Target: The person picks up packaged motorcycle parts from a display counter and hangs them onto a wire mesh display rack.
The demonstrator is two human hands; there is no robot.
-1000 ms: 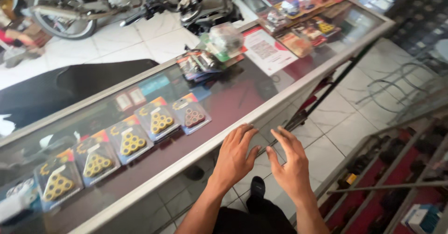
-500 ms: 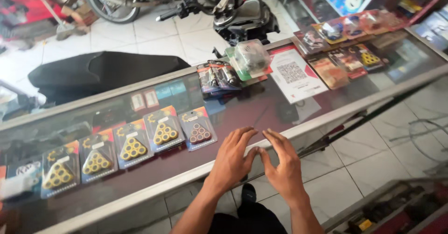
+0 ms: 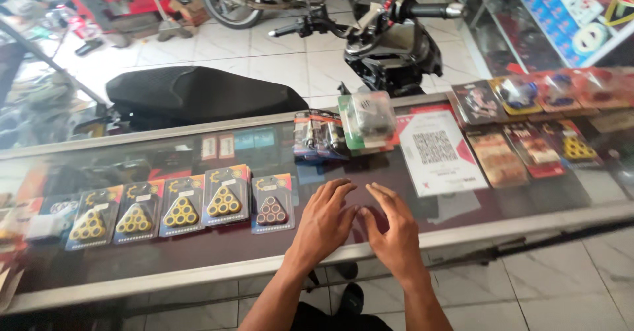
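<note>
Loosely spread, the fingers of the left hand (image 3: 327,222) and right hand (image 3: 394,231) lie flat on the glass counter (image 3: 165,255), thumbs nearly touching, gripping nothing. It looks like a pause, so any pick-up would first need a reach. Just left of the left fingers lies a packet of dark rollers (image 3: 272,203). Beyond the right fingertips is a white code sheet (image 3: 439,151).

The person's two forearms run out of the bottom edge, so nothing above the elbows shows. The row of blister packs with yellow rollers (image 3: 135,218) continues past the left edge, where a pale box (image 3: 41,227) is too blurred to identify. The red-wrapped packets (image 3: 598,87) at far right are smeared and cut off.
</note>
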